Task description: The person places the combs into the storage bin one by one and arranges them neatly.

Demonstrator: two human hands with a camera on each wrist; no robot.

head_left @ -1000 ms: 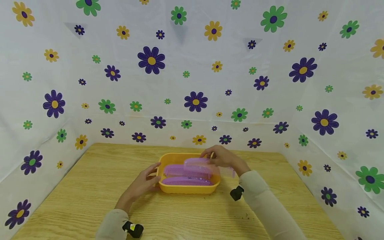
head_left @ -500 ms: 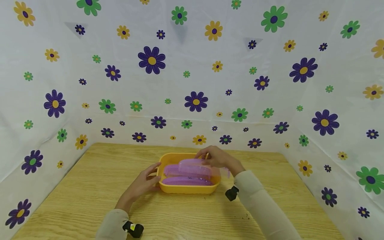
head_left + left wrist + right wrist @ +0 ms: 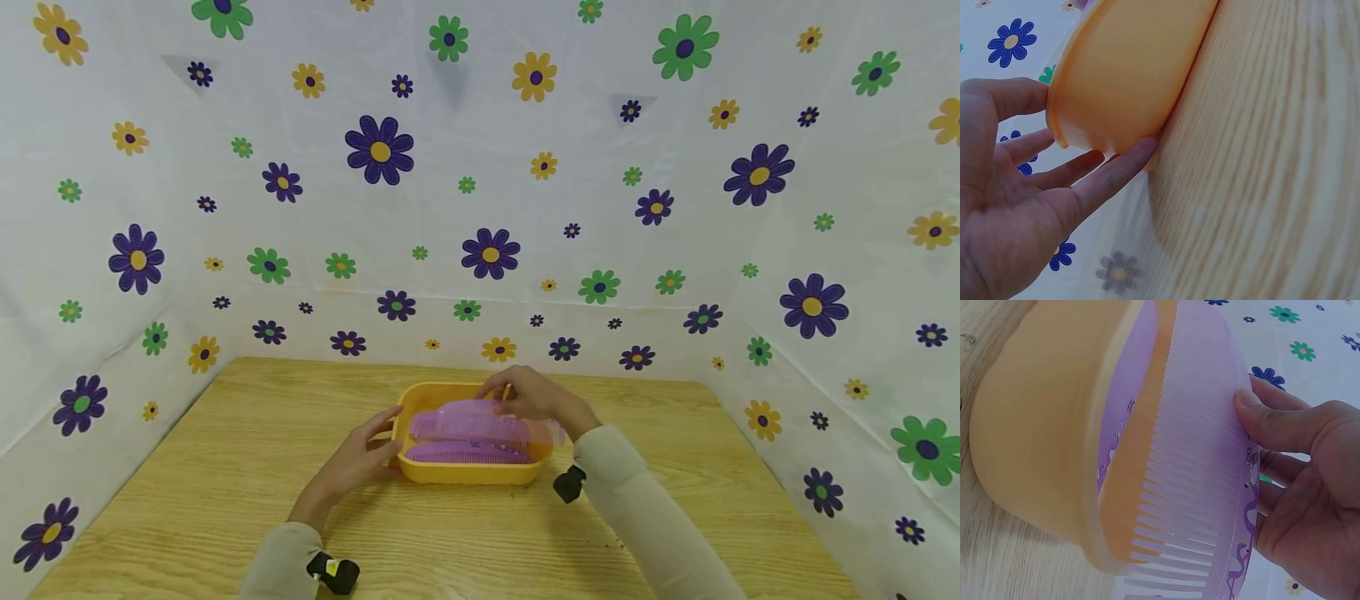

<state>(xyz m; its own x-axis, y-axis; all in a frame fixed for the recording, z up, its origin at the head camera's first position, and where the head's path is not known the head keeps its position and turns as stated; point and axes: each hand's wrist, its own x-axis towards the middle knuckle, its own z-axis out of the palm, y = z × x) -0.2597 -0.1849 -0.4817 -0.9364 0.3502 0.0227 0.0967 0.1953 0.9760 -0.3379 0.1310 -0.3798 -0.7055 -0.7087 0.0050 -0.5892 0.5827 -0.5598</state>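
In the head view, my right hand (image 3: 531,395) pinches a translucent pale purple comb (image 3: 468,408) along its back, near the right end of a yellow plastic tray (image 3: 472,475). The comb (image 3: 1200,425) hangs slightly tilted over the tray, teeth toward the tray's inside in the right wrist view, with flamingo prints along its spine. Two more purple combs lie in the tray: a front comb (image 3: 465,454) and one behind it, partly hidden by the held comb. My left hand (image 3: 358,458) rests spread fingers against the tray's left end; its fingertips (image 3: 1144,145) touch the wall.
The tray stands on a light wood-grain table (image 3: 450,542). A white flower-print sheet (image 3: 480,208) rises behind the table and along both sides. Small dark specks (image 3: 617,543) lie on the table at right. Each wrist bears a black camera.
My right hand has moved left and slightly down, bringing the held comb further over the tray above the rear comb. My left hand and the tray stay in place.
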